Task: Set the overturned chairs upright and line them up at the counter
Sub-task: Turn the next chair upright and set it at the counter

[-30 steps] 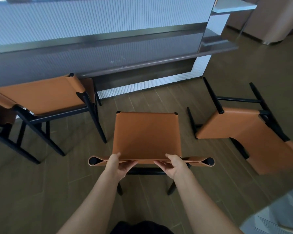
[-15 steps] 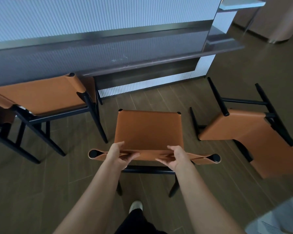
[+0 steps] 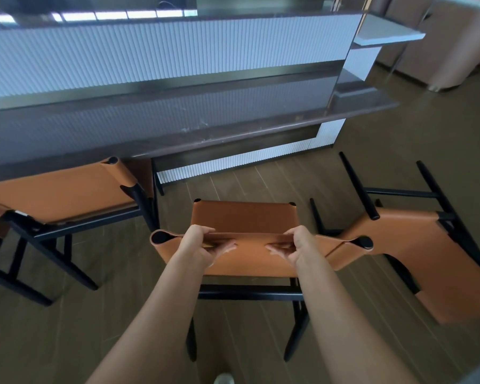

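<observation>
Shoe: a pale toe (image 3: pixel 224 379) shows on the floor (image 3: pixel 94 314), just behind the middle chair (image 3: pixel 244 217).
Left hand: the left hand (image 3: pixel 203 245) grips the top edge of the middle chair's backrest (image 3: pixel 250 261), left of its centre, with the fingers curled over the far side and the thumb on the near face.
Right hand: the right hand (image 3: pixel 294 246) holds the same edge right of centre, in the same curled grip.
Middle chair: upright on black legs, orange seat toward the table (image 3: pixel 233 117), backrest toward the person. It stands short of the table, not tucked in.
Left chair: the left chair (image 3: pixel 58 192) is upright to the left of the middle chair, with its far end at the table's edge.
Overturned chair: the overturned chair (image 3: pixel 416 245) lies tipped on the floor to the right of the middle chair, legs pointing away. Whether it touches the middle chair's backrest post cannot be told.
Table: long and dark-topped with a ribbed white front, beyond the middle chair.
Shelf: a pale shelf (image 3: pixel 385 33) is beyond and to the right of the middle chair, above the table's end.
</observation>
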{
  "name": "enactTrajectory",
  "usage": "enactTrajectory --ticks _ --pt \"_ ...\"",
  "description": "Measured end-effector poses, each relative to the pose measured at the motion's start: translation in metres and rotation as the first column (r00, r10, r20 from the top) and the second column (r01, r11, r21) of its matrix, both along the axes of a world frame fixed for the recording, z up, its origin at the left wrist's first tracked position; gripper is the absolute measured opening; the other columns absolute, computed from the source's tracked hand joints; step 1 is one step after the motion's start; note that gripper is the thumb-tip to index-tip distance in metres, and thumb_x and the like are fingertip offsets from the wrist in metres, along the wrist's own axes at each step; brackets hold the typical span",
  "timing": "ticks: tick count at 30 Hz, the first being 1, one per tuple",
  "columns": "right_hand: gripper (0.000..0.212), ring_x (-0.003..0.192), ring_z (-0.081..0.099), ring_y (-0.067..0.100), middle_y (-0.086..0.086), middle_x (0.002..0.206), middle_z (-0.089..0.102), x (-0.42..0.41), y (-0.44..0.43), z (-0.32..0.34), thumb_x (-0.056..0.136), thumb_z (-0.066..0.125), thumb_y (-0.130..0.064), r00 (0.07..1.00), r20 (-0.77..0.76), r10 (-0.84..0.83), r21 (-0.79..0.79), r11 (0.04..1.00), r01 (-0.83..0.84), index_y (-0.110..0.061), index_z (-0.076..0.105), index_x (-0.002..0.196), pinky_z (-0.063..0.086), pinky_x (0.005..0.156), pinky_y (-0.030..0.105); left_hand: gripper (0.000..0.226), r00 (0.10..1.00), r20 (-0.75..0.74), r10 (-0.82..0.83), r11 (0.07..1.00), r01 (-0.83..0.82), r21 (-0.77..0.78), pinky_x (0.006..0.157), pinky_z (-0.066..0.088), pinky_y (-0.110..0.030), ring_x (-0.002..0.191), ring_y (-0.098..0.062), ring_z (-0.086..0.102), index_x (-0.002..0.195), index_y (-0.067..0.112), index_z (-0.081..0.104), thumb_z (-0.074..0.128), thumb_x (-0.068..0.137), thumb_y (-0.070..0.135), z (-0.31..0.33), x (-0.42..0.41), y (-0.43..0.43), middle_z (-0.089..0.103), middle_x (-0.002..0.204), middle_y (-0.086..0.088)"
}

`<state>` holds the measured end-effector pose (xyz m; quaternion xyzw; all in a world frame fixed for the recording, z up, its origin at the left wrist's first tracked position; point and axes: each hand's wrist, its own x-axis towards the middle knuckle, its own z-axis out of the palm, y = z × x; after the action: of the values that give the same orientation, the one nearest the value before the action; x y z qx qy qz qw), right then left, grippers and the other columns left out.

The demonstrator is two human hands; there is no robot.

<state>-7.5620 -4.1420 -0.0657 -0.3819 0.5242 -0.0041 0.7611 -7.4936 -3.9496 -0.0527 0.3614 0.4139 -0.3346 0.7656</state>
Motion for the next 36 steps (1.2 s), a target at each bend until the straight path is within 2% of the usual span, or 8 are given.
enactTrajectory --ticks 5,10,15,19,23,27,30,36 --pt "0.023 0.075 0.056 0.052 0.033 0.099 0.054 0.037 -0.012 0.011 0.082 0.043 0.011 1.000 0.022 0.012 -0.037 0.999 -0.012 0.003 0.051 0.102 0.060 0.066 0.051 0.027 0.993 0.054 -0.106 0.994 0.104 0.040 0.062 0.061 -0.045 0.107 -0.057 0.057 0.119 -0.005 0.045 0.047 0.093 -0.001 0.015 0.037 -0.012 0.048 0.121 -0.044" --pt "0.028 0.081 0.062 0.050 0.033 0.103 0.057 0.068 -0.020 0.020 0.084 0.042 0.009 0.996 0.081 -0.025 -0.067 0.997 0.030 0.005 0.050 0.111 0.060 0.059 0.047 0.019 0.978 0.136 -0.156 0.986 0.146 0.084 0.061 0.061 -0.041 0.096 -0.050 0.064 0.110 -0.003 0.047 0.044 0.091 -0.003 0.024 0.066 -0.025 0.054 0.106 -0.041" --pt "0.020 0.080 0.065 0.049 0.030 0.097 0.059 0.097 -0.030 0.028 0.083 0.043 0.010 0.995 0.097 -0.017 -0.094 0.995 0.027 0.002 0.050 0.100 0.061 0.060 0.047 0.012 0.965 0.186 -0.185 0.980 0.168 0.102 0.057 0.061 -0.034 0.087 -0.041 0.070 0.102 -0.003 0.051 0.045 0.091 -0.003 0.033 0.091 -0.034 0.060 0.101 -0.038" --pt "0.018 0.078 0.066 0.047 0.028 0.098 0.059 0.116 -0.035 0.034 0.082 0.042 0.009 0.995 0.101 -0.024 -0.103 0.994 0.034 0.003 0.050 0.096 0.060 0.059 0.047 0.016 0.957 0.209 -0.201 0.977 0.180 0.116 0.053 0.060 -0.031 0.080 -0.040 0.072 0.106 -0.006 0.051 0.046 0.091 -0.002 0.035 0.108 -0.039 0.062 0.102 -0.037" --pt "0.018 0.080 0.068 0.044 0.029 0.102 0.059 0.136 -0.042 0.040 0.084 0.042 0.008 0.997 0.078 -0.016 -0.114 0.993 0.025 0.001 0.051 0.098 0.062 0.063 0.044 0.022 0.937 0.247 -0.246 0.965 0.212 0.155 0.063 0.061 -0.041 0.081 -0.042 0.071 0.111 -0.005 0.052 0.048 0.091 0.002 0.036 0.132 -0.044 0.068 0.097 -0.032" --pt "0.021 0.087 0.068 0.041 0.028 0.106 0.059 0.152 -0.049 0.046 0.085 0.043 0.006 0.997 0.070 0.019 -0.090 0.996 -0.012 0.000 0.051 0.104 0.063 0.062 0.040 0.025 0.904 0.256 -0.342 0.932 0.291 0.218 0.063 0.060 -0.042 0.083 -0.042 0.071 0.114 -0.001 0.053 0.048 0.091 0.008 0.037 0.150 -0.048 0.070 0.092 -0.030" --pt "0.023 0.089 0.068 0.039 0.027 0.109 0.058 0.162 -0.055 0.048 0.086 0.043 0.005 0.996 0.078 0.043 -0.062 0.997 -0.038 0.000 0.051 0.107 0.063 0.065 0.039 0.025 0.899 0.262 -0.350 0.926 0.290 0.242 0.062 0.059 -0.044 0.085 -0.044 0.071 0.113 0.000 0.053 0.049 0.091 0.010 0.036 0.163 -0.053 0.070 0.093 -0.030" --pt "0.031 0.096 0.063 0.045 0.029 0.114 0.054 0.181 -0.061 0.052 0.086 0.044 0.005 0.997 0.072 0.037 -0.049 0.998 -0.033 0.002 0.049 0.117 0.059 0.055 0.038 0.037 0.840 0.194 -0.507 0.841 0.433 0.324 0.066 0.056 -0.058 0.094 -0.048 0.059 0.110 -0.003 0.053 0.053 0.086 0.024 0.039 0.181 -0.050 0.061 0.106 -0.038"
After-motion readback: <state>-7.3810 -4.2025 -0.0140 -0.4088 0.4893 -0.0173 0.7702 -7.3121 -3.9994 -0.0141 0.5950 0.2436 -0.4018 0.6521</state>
